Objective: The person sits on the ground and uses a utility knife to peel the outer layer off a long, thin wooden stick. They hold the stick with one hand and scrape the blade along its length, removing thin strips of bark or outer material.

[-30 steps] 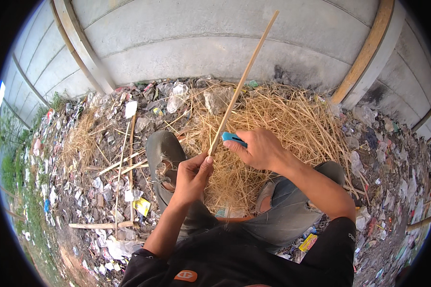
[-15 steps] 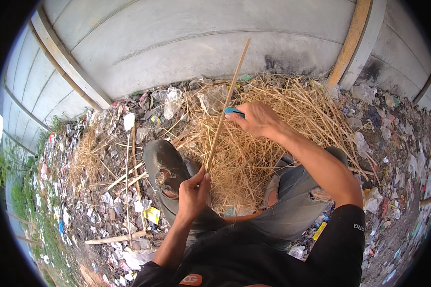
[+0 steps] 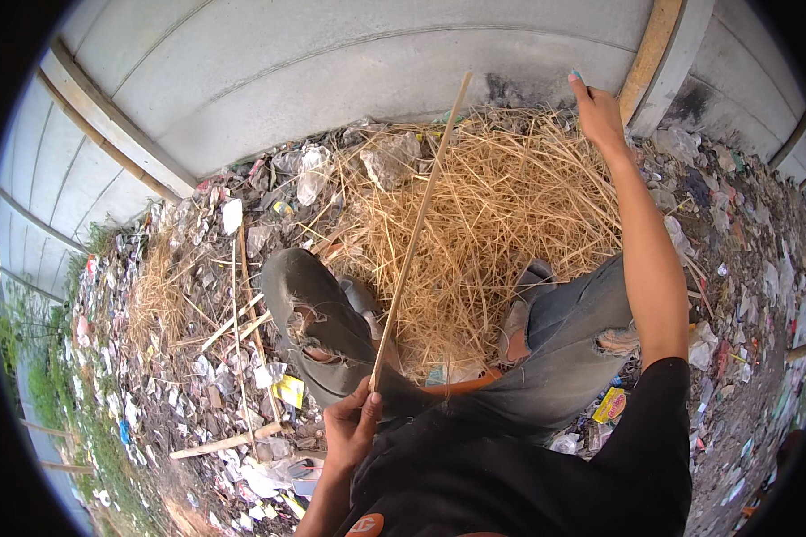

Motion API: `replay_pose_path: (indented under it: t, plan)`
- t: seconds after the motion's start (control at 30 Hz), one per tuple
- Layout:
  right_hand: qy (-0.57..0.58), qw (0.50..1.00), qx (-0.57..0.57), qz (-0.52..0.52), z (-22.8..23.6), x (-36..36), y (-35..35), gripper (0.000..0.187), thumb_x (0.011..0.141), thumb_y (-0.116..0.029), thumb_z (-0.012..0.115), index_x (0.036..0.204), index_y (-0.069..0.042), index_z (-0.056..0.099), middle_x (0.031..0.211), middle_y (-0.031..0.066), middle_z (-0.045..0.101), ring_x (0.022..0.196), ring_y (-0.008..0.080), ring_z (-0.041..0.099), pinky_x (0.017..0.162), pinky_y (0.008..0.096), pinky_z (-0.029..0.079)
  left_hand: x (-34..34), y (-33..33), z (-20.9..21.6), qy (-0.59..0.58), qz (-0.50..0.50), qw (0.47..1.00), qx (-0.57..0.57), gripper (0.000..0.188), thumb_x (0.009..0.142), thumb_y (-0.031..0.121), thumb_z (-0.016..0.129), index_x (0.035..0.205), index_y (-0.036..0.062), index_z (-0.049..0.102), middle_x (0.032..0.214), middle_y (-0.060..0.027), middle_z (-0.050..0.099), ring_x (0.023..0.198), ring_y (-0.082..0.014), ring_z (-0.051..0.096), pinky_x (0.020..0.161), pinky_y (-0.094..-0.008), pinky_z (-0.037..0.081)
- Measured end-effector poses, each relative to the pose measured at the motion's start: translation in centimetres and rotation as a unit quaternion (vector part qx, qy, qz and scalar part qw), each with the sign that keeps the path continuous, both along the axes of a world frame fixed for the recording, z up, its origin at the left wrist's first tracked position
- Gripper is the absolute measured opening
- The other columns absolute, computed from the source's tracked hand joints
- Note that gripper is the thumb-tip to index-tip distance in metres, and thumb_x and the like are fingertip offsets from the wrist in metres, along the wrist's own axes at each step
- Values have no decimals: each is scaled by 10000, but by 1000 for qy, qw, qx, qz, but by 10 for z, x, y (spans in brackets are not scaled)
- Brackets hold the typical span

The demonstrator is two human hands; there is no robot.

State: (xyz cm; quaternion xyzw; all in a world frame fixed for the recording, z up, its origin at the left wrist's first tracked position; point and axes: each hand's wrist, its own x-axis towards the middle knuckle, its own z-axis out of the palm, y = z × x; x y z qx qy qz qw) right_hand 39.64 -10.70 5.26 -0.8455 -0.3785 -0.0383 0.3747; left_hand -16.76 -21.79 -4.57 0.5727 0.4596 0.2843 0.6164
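My left hand (image 3: 353, 424), low and close to my body, is closed round the lower end of a long thin bamboo strip (image 3: 421, 212). The strip slants up and away to the right, its far end against the wall behind. Raised at the far right, my right hand (image 3: 597, 115) is closed, well apart from the strip. Only the tip of a small teal tool (image 3: 576, 75) shows beyond its fingers; the rest is hidden. Under the strip, between and beyond my bent legs, lies a heap of straw-coloured bamboo shavings (image 3: 493, 215).
A grey panel wall (image 3: 331, 80) with upright posts (image 3: 655, 63) closes off the far side. Litter and plastic scraps cover the ground around. Loose sticks (image 3: 228, 441) lie to the left, and a pale rock-like lump (image 3: 391, 161) rests beside the shavings.
My right hand has swung away from the strip, up and to the right, with the teal tool. My left hand has drawn the strip's lower end a little toward my body.
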Motion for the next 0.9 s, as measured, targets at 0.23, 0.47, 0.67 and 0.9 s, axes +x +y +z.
replay_pose_path:
  t: [0.23,0.47,0.67,0.9]
  plan:
    - [-22,927,-59,369,-16,-193,-15,652,1022,-597,440,690,-67,621,479,53,482,436,206,498,466,383,396,71,64,10,-61,53,991,106,408,1034,173,627,1367,-60,590,786,87,536,697,-1,443,597,-186,382]
    - [-54,876,-55,475,-39,-257,-41,663,1020,-584,455,681,-30,590,504,173,541,489,362,595,483,464,448,105,90,25,9,42,978,206,390,1002,161,666,1311,-72,625,749,55,534,642,-8,406,540,-215,365]
    - [-39,865,-130,484,-34,-258,-39,637,1021,-521,472,729,11,665,582,232,628,572,404,673,545,495,525,107,87,15,69,55,954,286,353,985,87,658,1298,-73,627,672,-88,507,632,-33,425,541,-256,402]
    - [-154,864,-74,473,-52,-252,-16,686,1018,-617,426,716,-36,631,520,152,584,474,319,623,464,446,483,100,98,19,109,42,930,350,329,974,15,629,1291,-71,628,655,-141,517,599,-88,454,549,-302,430]
